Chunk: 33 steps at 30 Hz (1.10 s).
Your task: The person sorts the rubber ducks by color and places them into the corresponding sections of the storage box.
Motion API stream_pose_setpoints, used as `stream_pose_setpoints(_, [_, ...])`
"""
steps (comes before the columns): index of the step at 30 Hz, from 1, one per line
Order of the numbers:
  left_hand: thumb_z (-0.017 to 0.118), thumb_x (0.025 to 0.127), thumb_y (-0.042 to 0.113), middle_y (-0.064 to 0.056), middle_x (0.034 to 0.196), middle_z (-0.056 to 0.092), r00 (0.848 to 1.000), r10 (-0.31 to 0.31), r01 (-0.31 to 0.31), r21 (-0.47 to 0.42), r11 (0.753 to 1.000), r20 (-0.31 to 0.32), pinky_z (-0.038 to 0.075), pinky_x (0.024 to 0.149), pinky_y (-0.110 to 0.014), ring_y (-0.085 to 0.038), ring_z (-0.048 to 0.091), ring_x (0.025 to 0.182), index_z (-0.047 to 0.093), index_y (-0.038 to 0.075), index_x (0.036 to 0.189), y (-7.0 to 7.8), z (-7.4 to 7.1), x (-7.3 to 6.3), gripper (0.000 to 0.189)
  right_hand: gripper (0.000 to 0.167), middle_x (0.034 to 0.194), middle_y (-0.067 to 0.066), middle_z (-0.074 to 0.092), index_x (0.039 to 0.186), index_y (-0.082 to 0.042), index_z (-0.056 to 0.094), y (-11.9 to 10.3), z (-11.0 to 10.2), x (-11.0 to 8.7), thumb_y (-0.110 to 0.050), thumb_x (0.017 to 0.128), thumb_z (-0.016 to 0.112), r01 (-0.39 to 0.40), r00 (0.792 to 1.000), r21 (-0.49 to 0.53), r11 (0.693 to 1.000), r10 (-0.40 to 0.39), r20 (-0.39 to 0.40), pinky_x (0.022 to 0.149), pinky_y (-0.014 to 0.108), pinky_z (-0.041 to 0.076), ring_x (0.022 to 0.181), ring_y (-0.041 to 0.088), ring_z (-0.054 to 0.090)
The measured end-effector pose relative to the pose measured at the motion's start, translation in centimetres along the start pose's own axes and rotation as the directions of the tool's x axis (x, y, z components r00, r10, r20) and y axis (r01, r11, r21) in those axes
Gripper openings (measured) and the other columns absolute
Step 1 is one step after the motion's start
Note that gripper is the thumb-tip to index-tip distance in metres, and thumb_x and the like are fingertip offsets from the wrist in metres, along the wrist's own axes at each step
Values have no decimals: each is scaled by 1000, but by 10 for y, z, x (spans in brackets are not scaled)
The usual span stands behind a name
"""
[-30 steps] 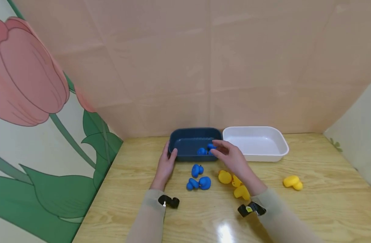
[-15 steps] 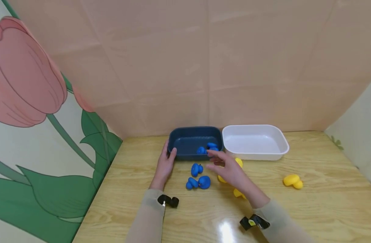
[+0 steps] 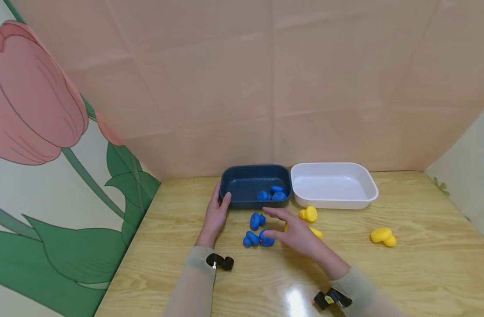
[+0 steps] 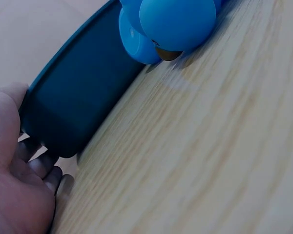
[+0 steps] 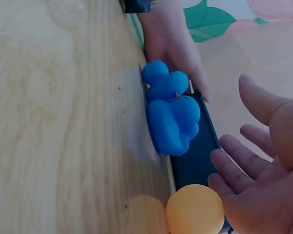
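Wood-grain tabletop (image 3: 432,273) leaves room right of a white rectangular tray (image 3: 333,185); just beside that sits a dark-blue rectangular tray (image 3: 242,187), its left end gripped by the left hand (image 3: 215,216). The right hand (image 3: 299,233), fingers wide, holds nothing near three smooth blue toy ducks (image 3: 255,221). Likely step: picking one, pinching clear of yellow toy ducks (image 3: 309,214), lifting over the blue rim (image 3: 245,204).

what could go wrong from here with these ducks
The loose blue toy ducks lie bunched, so the right hand might nudge one while grasping another. A yellow toy duck beside that hand could get bumped. More blue toy ducks crowd the near right corner of the dark blue tray; one dropped on them might roll.
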<state>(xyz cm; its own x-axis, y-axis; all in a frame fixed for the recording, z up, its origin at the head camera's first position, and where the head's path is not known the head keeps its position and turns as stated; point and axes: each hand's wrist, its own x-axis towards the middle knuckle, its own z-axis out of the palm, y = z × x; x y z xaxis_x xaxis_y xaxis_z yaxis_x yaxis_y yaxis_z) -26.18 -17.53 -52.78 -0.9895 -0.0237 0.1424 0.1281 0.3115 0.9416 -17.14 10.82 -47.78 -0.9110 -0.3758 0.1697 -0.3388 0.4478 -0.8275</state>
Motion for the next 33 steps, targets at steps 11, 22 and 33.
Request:
stream_pose_setpoints(11, [53,114,59,-4,181,27,1000,3,-3,-4,1000,-2,23,133,-49,-28,24,166,25,21,178,2,0,2,80,58,145,3,71,147,-12,71,9,-1,1,-25,95,91,97,995,-172,980,-89,54,114,60,50,136,34,63])
stream_pose_setpoints(22, [53,118,46,-5,181,26,1000,0,0,11,1000,-1,23,133,-52,-30,23,166,25,17,178,0,-1,0,72,57,138,3,76,142,-10,75,19,-2,4,-31,92,93,189,980,-306,933,-161,113,127,69,26,131,29,69])
stream_pose_setpoints(33, [54,118,40,-5,181,26,1000,-12,12,6,1000,-3,22,134,-52,-30,23,166,25,21,178,1,0,-1,69,51,128,0,80,134,-12,80,20,-2,3,-34,90,95,201,978,-417,887,-157,139,124,69,31,123,28,71])
